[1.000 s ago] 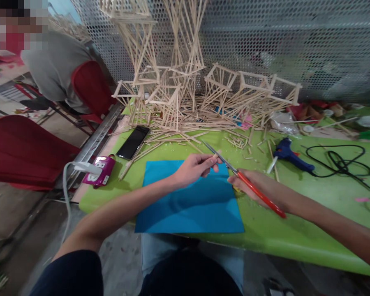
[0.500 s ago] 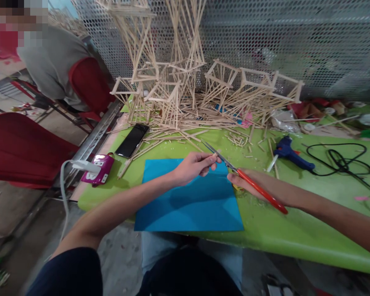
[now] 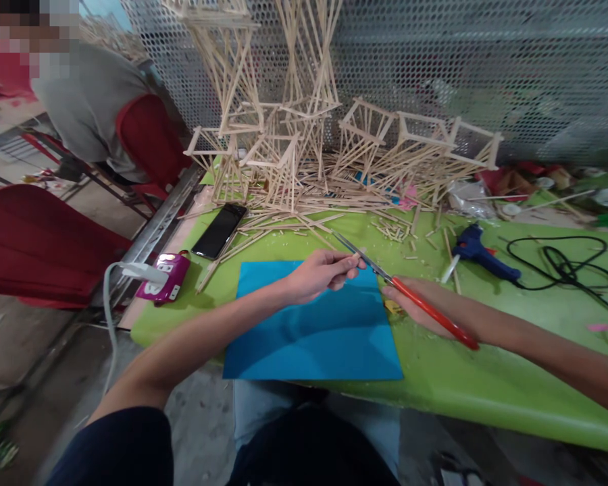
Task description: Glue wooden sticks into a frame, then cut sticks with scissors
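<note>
Over the blue sheet (image 3: pixel 304 337), my left hand (image 3: pixel 324 273) is closed in a pinch on a small pale wooden stick piece (image 3: pixel 355 256). Its end shows at the fingertips, against the scissor blades. My right hand (image 3: pixel 420 304) grips red-handled scissors (image 3: pixel 430 310), whose blades point up and to the left past my left fingertips. Most of my right fingers are hidden behind the handles. A small yellow item (image 3: pixel 394 307) lies partly under my right hand.
Stick frames (image 3: pixel 278 162) and loose sticks stand at the back of the green table (image 3: pixel 466 378). A black phone (image 3: pixel 219 231) and purple power strip (image 3: pixel 165 280) lie left. A blue glue gun (image 3: pixel 484 253) with a black cord lies right. A seated person (image 3: pixel 91 101) is beyond red chairs.
The scissors' handles and my right thumb have shifted slightly right, away from my left hand. My left hand keeps its pinch. The whole view has shifted a little.
</note>
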### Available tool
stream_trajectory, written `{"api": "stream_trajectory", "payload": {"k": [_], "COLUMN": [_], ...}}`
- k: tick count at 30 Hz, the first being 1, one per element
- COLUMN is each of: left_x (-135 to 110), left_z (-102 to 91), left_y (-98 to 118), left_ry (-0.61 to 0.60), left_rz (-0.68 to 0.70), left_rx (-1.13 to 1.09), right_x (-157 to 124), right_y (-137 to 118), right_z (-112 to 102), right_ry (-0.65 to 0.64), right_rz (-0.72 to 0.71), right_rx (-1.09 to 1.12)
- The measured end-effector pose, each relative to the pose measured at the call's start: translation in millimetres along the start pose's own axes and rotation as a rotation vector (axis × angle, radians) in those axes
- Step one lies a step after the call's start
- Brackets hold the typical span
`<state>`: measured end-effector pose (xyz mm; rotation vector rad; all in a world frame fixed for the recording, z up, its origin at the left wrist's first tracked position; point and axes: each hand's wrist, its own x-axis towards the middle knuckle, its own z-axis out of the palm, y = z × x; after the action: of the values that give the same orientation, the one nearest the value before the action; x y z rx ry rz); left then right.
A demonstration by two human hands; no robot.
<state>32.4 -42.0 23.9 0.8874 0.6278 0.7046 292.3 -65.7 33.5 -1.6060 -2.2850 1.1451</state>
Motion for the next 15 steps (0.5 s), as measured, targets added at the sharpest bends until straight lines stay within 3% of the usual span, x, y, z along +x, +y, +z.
{"api": "stream_trajectory", "payload": {"k": [2,9,12,15], "left_x": [0.8,1.7,2.7,4.7], "left_z": [-0.9,-4.9,-7.3,-10.7], "left_y": [-0.3,5.7,6.0,4.0], "left_ry": [-0.022,-0.056,-0.036,-0.007], "left_rz": [-0.027,-0.05,-0.033,0.024], "left_rx": [-0.033,-0.072,-0.027,0.048], "right_x": [-1.3,-4.7,-6.0,-7.6], "right_y": [-7.6,-9.8,-1.0,9.7], "right_z": [-2.2,-4.5,-5.8,-8.8], "right_ry": [-0.08,-0.066,-0.126,-0.088], "right_rz": [0.027,0.179,0.251,0.288], "right_rx": [-0.036,-0.077,0.06,0.215]}}
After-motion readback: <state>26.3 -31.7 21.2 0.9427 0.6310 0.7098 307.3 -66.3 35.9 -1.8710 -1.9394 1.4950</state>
